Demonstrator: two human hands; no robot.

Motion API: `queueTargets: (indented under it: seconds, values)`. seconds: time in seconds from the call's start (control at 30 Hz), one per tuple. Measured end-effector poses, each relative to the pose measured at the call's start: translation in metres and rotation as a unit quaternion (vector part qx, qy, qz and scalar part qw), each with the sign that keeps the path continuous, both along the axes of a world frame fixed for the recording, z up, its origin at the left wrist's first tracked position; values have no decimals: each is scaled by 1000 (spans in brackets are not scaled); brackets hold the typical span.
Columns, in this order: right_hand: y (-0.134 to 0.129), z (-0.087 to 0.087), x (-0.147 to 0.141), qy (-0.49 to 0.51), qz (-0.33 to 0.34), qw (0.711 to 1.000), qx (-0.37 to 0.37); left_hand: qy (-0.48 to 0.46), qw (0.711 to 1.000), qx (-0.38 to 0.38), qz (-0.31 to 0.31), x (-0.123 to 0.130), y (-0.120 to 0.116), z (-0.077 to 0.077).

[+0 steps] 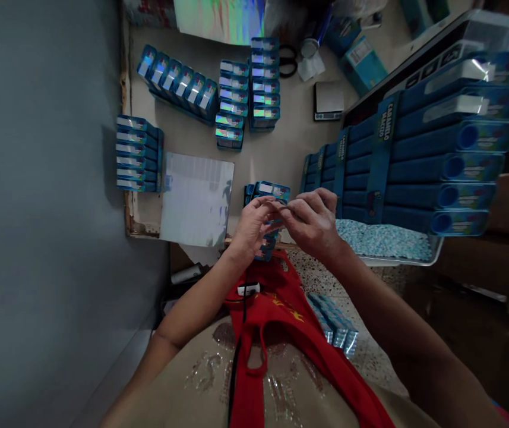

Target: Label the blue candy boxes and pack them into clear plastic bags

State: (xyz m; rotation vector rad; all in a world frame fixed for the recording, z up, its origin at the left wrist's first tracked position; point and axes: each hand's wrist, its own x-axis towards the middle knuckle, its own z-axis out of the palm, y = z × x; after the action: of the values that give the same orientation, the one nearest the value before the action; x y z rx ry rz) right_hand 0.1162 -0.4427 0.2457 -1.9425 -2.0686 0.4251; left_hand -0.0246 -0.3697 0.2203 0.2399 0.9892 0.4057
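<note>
My left hand (250, 229) and my right hand (313, 224) meet at the fingertips above the front of the table. The fingers of both are pinched together; whatever they hold is too small to make out. Directly beneath them stands a row of blue boxes (274, 189), partly hidden by the hands. A sheet with shiny, pale stickers (197, 199) lies to the left of my left hand. To the right of my right hand is a tray of small blue and white pieces (383, 241), with long blue boxes (454, 142) stacked above it.
More blue box groups stand at the back and left (178, 83), (138, 153). A small scale (329, 100) and black scissors (288, 60) lie behind. A grey wall (44, 208) borders the left. Wrapped boxes (334, 321) are on the floor.
</note>
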Motion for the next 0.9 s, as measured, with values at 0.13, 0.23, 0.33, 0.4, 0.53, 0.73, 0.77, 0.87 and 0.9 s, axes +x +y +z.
queueTargets:
  seconds: [0.13, 0.23, 0.33, 0.4, 0.53, 0.73, 0.77, 0.87, 0.9]
  values:
    - [-3, -1, 1, -33, 13, 999, 13, 34, 999, 12, 14, 4, -2, -1]
    - [-4, -1, 0, -37, -5, 999, 12, 39, 998, 39, 25, 3, -2, -2]
    - [-3, -2, -1, -1, -59, 998, -6, 54, 995, 81, 30, 0, -1, -2]
    - [-1, -2, -2, 29, -115, 993, 1, 89, 987, 133, 18, -3, 0, 1]
    - [2, -4, -7, 126, -238, 962, 43, 169, 948, 271, 6, -10, 4, 11]
    - [9, -4, -16, 354, -302, 885, -16, 192, 906, 377, 16, -22, 9, 22]
    - [11, -3, -17, 371, -300, 879, -23, 195, 904, 380, 6, -23, 9, 23]
    - [20, 3, -18, 361, -286, 888, -13, 200, 902, 382, -18, -23, 7, 26]
    - [22, 6, -18, 346, -280, 895, -4, 196, 903, 383, -23, -22, 7, 27]
